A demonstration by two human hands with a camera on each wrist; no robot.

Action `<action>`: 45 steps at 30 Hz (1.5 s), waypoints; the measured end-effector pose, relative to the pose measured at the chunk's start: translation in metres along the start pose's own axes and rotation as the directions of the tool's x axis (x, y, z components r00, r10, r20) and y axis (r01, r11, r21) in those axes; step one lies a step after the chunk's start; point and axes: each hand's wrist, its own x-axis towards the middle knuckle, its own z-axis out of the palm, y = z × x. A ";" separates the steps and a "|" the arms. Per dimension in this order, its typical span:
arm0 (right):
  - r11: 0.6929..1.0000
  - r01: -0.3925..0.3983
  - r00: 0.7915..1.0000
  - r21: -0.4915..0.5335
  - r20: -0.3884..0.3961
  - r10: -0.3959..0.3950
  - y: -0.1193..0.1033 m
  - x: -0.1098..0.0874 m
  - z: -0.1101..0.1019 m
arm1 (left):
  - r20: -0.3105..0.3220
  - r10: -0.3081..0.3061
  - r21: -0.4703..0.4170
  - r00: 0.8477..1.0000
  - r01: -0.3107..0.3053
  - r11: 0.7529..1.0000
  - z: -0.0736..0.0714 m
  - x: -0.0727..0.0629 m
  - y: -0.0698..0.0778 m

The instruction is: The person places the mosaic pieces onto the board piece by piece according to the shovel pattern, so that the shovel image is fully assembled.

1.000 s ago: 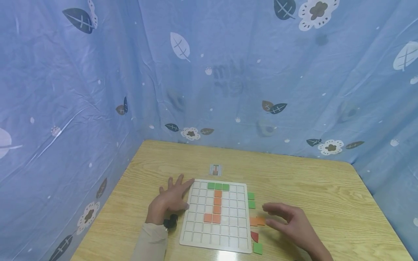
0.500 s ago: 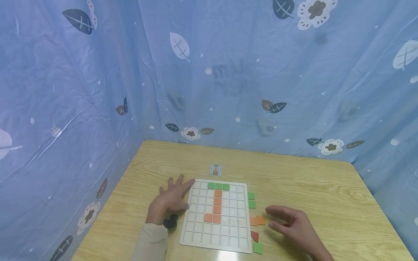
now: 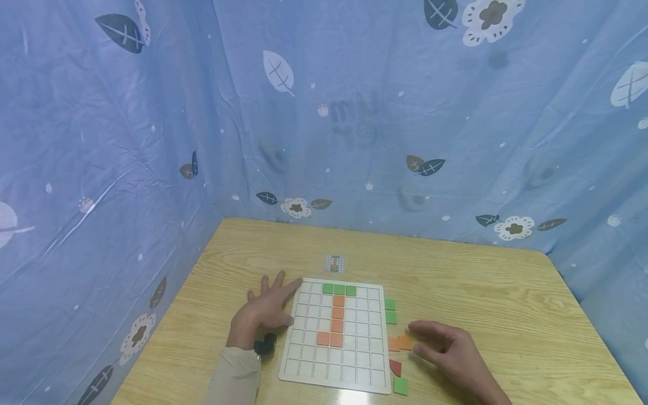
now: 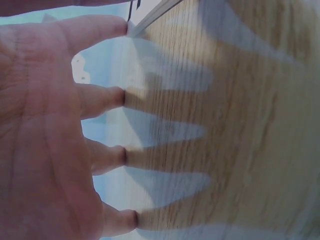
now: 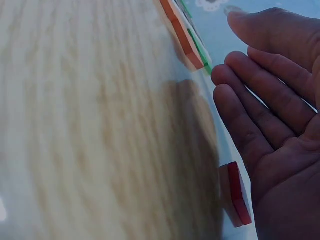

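A white grid board (image 3: 306,368) lies on the table, with a row of green square tiles (image 3: 340,289) near its far edge and several orange tiles (image 3: 337,313) below them. My left hand (image 3: 263,309) is spread at the board's left side, index fingertip and thumb at its edge; the left wrist view shows the other fingertips against the wood. Beside the loose orange tiles (image 3: 405,342) right of the board is my right hand (image 3: 448,349), fingers extended and thumb apart. Nothing lies between its thumb and fingers in the right wrist view, where a red tile (image 5: 239,192) appears below.
Along the board's right edge lie two green tiles (image 3: 390,311), a red rounded-corner tile (image 3: 396,368) and another green tile (image 3: 400,386). A small picture card (image 3: 334,264) sits beyond the board. Blue patterned curtain (image 3: 354,140) borders the wooden table (image 3: 481,281).
My right hand drifts slightly right, then back left toward the loose orange tiles. The left hand, board and tiles stay as they were.
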 end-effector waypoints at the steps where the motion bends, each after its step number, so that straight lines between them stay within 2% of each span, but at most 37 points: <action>1: 1.000 -0.002 1.000 -0.006 -0.005 0.002 0.001 0.000 0.001 | 0.000 0.000 -0.003 1.000 0.000 1.000 0.000 0.000 0.000; 16: 0.982 0.095 0.993 -0.165 -0.059 -0.106 0.001 0.003 0.007 | 0.006 0.003 0.001 1.000 -0.003 1.000 -0.001 0.000 0.001; 24: 0.979 0.103 0.992 -0.177 -0.053 -0.114 0.002 0.003 0.009 | 0.008 -0.001 0.007 1.000 0.001 1.000 -0.002 0.000 0.001; 35: 0.962 0.195 0.974 -0.193 -0.075 -0.213 0.006 0.002 0.011 | 0.004 0.000 -0.004 1.000 0.000 1.000 0.000 0.001 0.000; 40: 0.952 0.199 0.970 -0.231 -0.090 -0.225 0.003 0.002 0.013 | 0.006 -0.002 -0.009 1.000 0.002 1.000 0.000 0.000 0.001; 45: 0.953 0.203 0.969 -0.226 -0.089 -0.228 0.003 0.001 0.015 | 0.009 -0.005 -0.001 1.000 0.005 1.000 -0.001 0.000 0.001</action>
